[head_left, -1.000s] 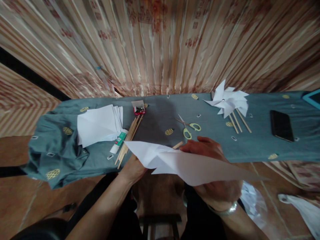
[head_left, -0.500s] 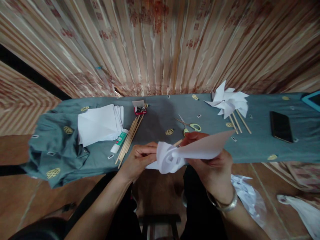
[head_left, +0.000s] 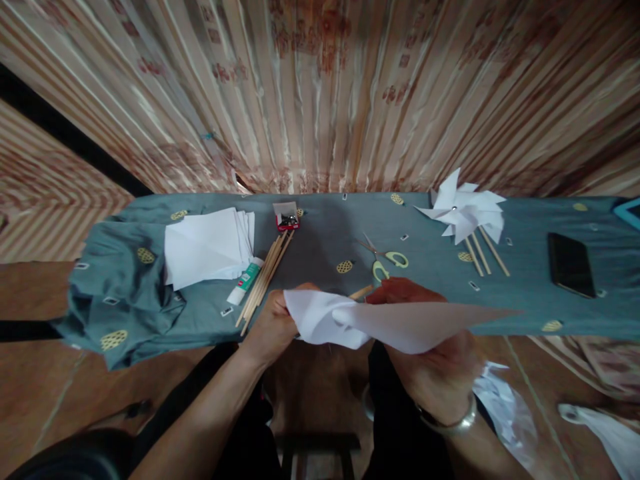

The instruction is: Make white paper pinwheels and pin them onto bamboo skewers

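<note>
A white paper pinwheel (head_left: 325, 319) is between my two hands, over the front edge of the table. Its folds overlap near the middle, and one long flap stretches out to the right. My left hand (head_left: 270, 328) is closed on the pinwheel's left side, its fingertips partly behind the paper. On the right, my right hand (head_left: 440, 370) grips it from behind and below the long flap, which hides most of the fingers. Behind the paper a short length of wooden stick (head_left: 361, 292) shows; whether it is attached I cannot tell.
Left on the cloth-covered table lie stacked paper sheets (head_left: 207, 247), a glue stick (head_left: 245, 281), wooden sticks (head_left: 265, 283) and a small red box of pins (head_left: 287, 219). Scissors (head_left: 383, 257) lie beyond my hands. Finished pinwheels (head_left: 463, 207) and a phone (head_left: 571, 263) are to the right.
The curled left part of the pinwheel has opened out and now looks flatter. Its right flap has swung lower and reaches further right. The view has shifted slightly.
</note>
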Motion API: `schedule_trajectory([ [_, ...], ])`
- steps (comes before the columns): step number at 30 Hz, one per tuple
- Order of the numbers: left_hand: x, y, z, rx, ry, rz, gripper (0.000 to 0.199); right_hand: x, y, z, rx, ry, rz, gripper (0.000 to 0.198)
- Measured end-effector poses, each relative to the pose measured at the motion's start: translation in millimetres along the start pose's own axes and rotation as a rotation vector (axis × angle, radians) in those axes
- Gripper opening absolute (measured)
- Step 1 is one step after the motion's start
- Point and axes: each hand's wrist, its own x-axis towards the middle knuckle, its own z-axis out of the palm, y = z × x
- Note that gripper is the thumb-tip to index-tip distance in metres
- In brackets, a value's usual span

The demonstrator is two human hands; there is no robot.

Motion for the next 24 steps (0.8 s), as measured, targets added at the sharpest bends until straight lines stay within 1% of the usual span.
schedule_trajectory([
  [3, 0.7, -0.3, 0.1, 0.019, 0.012, 0.025, 0.035, 3.4, -2.1, 1.0, 0.024, -0.012, -0.039, 0.026],
  [8, 0.4, -4.0, -1.7, 0.043, 0.014, 0.02, 0.032, 7.0, -3.0, 0.7, 0.026, 0.005, -0.119, 0.029],
  [11, 0.5, -4.0, -2.0, 0.056, 0.02, 0.037, 0.03, 8.7, -3.7, -0.9, -0.019, -0.024, -0.13, 0.028],
  [17, 3.0, -4.1, -2.5, 0.089, 0.012, 0.039, 0.026, 12.8, -5.3, -2.5, -0.059, -0.04, -0.178, 0.024],
  [24, 3.6, -8.4, -3.9, 0.092, 0.0, 0.039, 0.022, 15.1, -9.2, -2.1, -0.061, -0.045, -0.173, 0.028],
])
